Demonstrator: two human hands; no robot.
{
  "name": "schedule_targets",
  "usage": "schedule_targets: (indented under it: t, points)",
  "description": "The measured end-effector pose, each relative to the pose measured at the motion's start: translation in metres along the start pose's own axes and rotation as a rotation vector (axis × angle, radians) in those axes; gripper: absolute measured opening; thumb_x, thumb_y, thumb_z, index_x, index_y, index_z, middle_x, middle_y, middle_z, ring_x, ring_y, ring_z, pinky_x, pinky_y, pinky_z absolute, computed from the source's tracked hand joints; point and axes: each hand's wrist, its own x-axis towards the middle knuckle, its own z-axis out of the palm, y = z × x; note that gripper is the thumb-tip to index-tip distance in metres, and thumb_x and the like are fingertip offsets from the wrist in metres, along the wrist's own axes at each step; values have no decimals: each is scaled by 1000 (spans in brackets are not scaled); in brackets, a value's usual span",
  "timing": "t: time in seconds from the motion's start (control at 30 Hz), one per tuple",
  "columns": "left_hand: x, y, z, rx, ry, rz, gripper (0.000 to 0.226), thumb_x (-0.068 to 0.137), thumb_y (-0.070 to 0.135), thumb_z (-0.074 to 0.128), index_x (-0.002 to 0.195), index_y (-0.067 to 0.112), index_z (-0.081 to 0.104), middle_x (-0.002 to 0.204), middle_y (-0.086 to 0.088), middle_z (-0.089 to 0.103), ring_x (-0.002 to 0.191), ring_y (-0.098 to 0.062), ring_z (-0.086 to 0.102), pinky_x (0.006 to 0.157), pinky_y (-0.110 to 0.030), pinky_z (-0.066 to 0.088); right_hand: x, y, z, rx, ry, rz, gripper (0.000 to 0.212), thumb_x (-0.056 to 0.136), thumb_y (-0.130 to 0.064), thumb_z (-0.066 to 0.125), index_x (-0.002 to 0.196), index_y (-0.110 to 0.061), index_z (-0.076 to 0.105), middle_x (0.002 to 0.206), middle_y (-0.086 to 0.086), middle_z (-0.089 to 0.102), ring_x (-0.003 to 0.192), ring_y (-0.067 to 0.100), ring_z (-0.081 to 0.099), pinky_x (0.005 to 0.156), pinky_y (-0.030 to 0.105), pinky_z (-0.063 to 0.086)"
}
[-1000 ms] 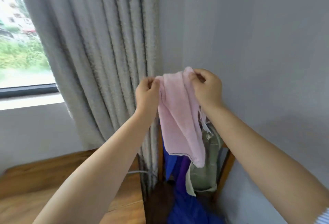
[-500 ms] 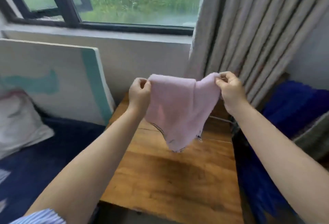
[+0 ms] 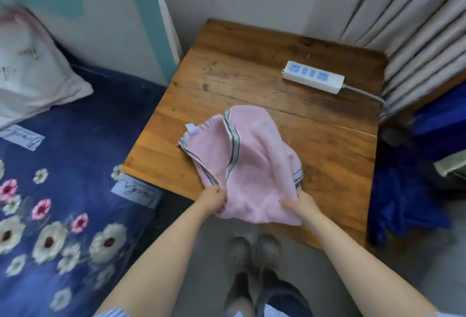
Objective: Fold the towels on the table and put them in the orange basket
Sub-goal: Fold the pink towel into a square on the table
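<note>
At the near edge of the square wooden bench (image 3: 327,155), the left hand (image 3: 213,199) pinches the near left corner of the crumpled pink terry towel with grey-striped borders (image 3: 252,155), and the right hand (image 3: 301,205) grasps its near right corner. The near edge of the towel hangs over the bench edge; the rest lies loosely rumpled on the wood, one striped border folded across it. Farther back on the bench sits a white power strip with blue sockets (image 3: 312,77). A dark blue flowered bedspread (image 3: 63,190) lies left of the bench, and grey curtains (image 3: 416,14) hang behind it.
</note>
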Motion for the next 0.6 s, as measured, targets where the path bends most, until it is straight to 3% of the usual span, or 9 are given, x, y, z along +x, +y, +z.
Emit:
schedule_targets:
  t: [0.07, 0.13, 0.2, 0.23, 0.33, 0.43, 0.53, 0.6]
  points:
    - [4, -1, 6, 84, 29, -48, 33, 99, 18, 36, 74, 6, 54, 90, -23, 61, 82, -34, 60, 72, -31, 48, 3, 9, 5, -64, 19, -31, 49, 90, -11, 47, 136, 2, 36, 124, 24, 54, 112, 38, 52, 90, 39, 43]
    - [9, 2, 8, 153, 165, -25, 31, 97, 22, 41, 91, -2, 59, 110, -26, 61, 105, -38, 56, 86, -34, 44, 5, 16, 7, -59, 41, -78, 33, 91, -7, 42, 121, 3, 50, 110, 22, 57, 102, 33, 53, 84, 36, 41]
    - [12, 6, 8, 131, 213, 16, 28, 95, 22, 45, 79, 1, 55, 101, -23, 60, 101, -37, 55, 85, -34, 42, 1, 19, 7, -1, 56, -118, 21, 89, -4, 41, 104, 0, 55, 97, 16, 53, 91, 27, 49, 77, 32, 38]
    - [14, 10, 9, 121, 214, 28, 25, 95, 22, 46, 84, 2, 56, 99, -20, 60, 102, -35, 54, 87, -33, 41, 1, 21, 7, 22, 63, -141, 18, 88, -3, 42, 99, -2, 56, 94, 15, 52, 89, 26, 48, 76, 32, 37]
    - [22, 21, 15, 115, 190, 59, 40, 92, 21, 53, 125, -1, 46, 120, -17, 56, 117, -32, 49, 93, -30, 38, -1, 25, 6, -36, 95, -239, 16, 84, -3, 42, 92, 0, 55, 91, 15, 52, 87, 29, 51, 69, 28, 34]
    - [23, 28, 18, 78, 138, 71, 27, 88, 11, 54, 114, 9, 53, 109, -9, 58, 111, -29, 51, 85, -27, 38, -8, 28, 6, -43, 224, -450, 42, 68, -10, 33, 96, 8, 56, 104, 7, 46, 93, 22, 46, 69, 21, 27]
    - [21, 33, 17, -17, 110, 46, 43, 86, 2, 49, 128, 6, 53, 128, -15, 55, 119, -28, 50, 94, -28, 40, -7, 30, 2, -74, 382, -511, 29, 78, 2, 40, 101, 5, 56, 113, 0, 42, 96, 14, 40, 72, 21, 31]
    - [19, 31, 10, -105, 132, 23, 42, 84, 0, 48, 125, 6, 56, 131, -15, 54, 121, -28, 49, 98, -29, 40, -8, 25, 0, -166, 391, -579, 27, 70, 11, 56, 94, 0, 59, 107, 10, 54, 90, 24, 50, 70, 26, 42]
